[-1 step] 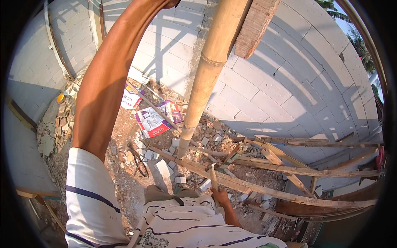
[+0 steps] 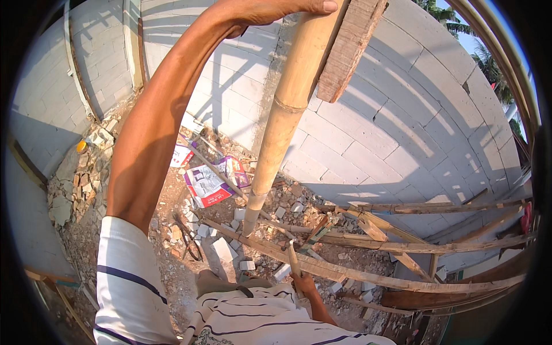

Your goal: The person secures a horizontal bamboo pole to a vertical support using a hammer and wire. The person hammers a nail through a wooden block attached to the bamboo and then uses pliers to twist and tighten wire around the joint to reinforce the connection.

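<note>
My left arm reaches up, and my left hand (image 2: 279, 8) is at the top edge, its thumb lying across a thick bamboo pole (image 2: 282, 123); the other fingers are mostly out of view. The pole slants down to the rubble floor. Against its upper right side is a rough sawn piece of timber (image 2: 352, 54). Low in front of my body, my right hand (image 2: 303, 283) is closed round the wooden handle of a tool (image 2: 294, 261), held upright with a pale end on top. Its kind is not clear.
Long timber and bamboo lengths (image 2: 368, 268) cross the floor at right. Broken blocks (image 2: 223, 250), a pair of long-handled pincers or cutters (image 2: 188, 238) and printed sacks (image 2: 210, 184) lie among rubble. A pale block wall (image 2: 356, 138) curves behind.
The view has tilted up slightly, so the pole and timber sit lower in it. More of my left hand now shows at the pole. My right hand still grips the wooden-handled tool.
</note>
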Tool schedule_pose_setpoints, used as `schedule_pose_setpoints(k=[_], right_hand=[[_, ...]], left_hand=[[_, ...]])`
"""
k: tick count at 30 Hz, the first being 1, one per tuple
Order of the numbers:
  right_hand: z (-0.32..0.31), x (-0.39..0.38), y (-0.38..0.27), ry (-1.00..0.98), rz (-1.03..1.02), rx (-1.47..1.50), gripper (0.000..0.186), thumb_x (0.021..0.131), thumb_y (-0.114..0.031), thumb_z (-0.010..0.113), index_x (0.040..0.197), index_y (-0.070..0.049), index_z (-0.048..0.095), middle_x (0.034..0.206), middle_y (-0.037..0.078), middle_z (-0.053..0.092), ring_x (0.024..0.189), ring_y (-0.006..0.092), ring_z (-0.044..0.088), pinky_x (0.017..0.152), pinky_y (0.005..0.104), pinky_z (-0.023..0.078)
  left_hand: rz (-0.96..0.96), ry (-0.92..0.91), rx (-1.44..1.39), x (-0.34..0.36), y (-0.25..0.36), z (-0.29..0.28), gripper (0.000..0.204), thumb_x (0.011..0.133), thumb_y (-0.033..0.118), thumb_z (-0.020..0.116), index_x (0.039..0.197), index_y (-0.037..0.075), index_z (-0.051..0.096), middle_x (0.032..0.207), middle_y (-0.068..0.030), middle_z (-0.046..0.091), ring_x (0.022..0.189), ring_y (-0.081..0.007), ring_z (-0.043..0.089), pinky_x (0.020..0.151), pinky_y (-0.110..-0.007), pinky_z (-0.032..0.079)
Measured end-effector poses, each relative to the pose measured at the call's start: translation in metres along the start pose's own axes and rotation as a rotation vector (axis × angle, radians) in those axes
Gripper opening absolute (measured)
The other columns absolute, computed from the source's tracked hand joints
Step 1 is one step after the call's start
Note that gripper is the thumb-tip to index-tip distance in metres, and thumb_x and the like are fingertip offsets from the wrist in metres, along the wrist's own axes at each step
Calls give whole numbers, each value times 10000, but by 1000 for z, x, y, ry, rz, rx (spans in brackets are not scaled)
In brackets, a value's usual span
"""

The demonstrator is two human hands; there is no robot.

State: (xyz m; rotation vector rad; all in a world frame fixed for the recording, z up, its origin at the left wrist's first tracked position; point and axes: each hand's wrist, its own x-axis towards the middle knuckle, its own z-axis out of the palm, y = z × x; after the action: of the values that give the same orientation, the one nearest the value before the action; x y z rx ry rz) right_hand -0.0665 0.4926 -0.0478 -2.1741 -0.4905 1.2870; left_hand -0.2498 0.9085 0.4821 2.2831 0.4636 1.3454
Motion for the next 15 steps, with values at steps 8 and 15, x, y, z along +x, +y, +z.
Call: schedule_pose_setpoints(k=[8, 15], right_hand=[[3, 38, -28, 110, -164, -51, 373, 901, -333, 721, 863, 35, 672, 645, 84, 632, 583, 189, 639, 525, 359, 487], [98, 39, 6, 400, -208, 241, 395, 867, -346, 748, 935, 31, 651, 669, 80, 667, 541, 154, 631, 511, 346, 491]], left_hand=[[36, -122, -121, 12, -23, -14, 686, 826, 584, 737, 1177, -5, 707, 1046, -184, 716, 965, -279, 665, 812, -407, 517], [-143, -133, -510, 23, -9, -19, 737, 875, 563, 702, 1268, -56, 631, 1195, -195, 674, 1121, -247, 609, 971, -376, 459]])
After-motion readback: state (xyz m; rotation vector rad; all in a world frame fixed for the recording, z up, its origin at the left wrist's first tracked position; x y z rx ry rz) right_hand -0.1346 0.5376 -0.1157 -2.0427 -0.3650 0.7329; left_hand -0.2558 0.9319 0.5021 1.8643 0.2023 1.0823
